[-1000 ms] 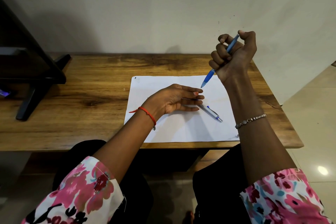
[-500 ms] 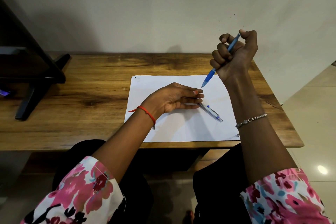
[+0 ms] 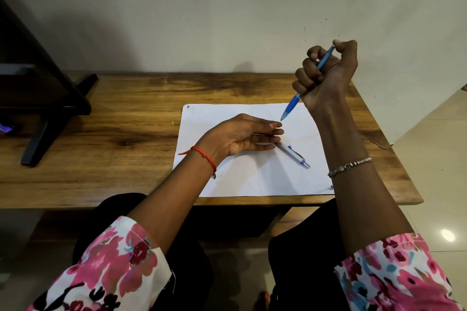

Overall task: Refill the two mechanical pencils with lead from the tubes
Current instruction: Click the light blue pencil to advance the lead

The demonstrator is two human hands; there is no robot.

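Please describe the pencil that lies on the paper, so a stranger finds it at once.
On the brown wooden table lies a white paper sheet. The silver mechanical pencil lies flat there, beside the left hand; the blue mechanical pencil is held in the raised right hand.

The worktop (image 3: pixel 126 118) lies bare to the left of the left hand's fingers (image 3: pixel 267 134), as far as the black stand (image 3: pixel 48 98) at the far left edge. Just right of those fingers a silver pencil (image 3: pixel 294 155) lies on the white paper (image 3: pixel 252 179). Above their tips the blue pencil (image 3: pixel 293 106) slants down from the raised right hand (image 3: pixel 326 78), and the right forearm (image 3: pixel 353 179) closes the right side.
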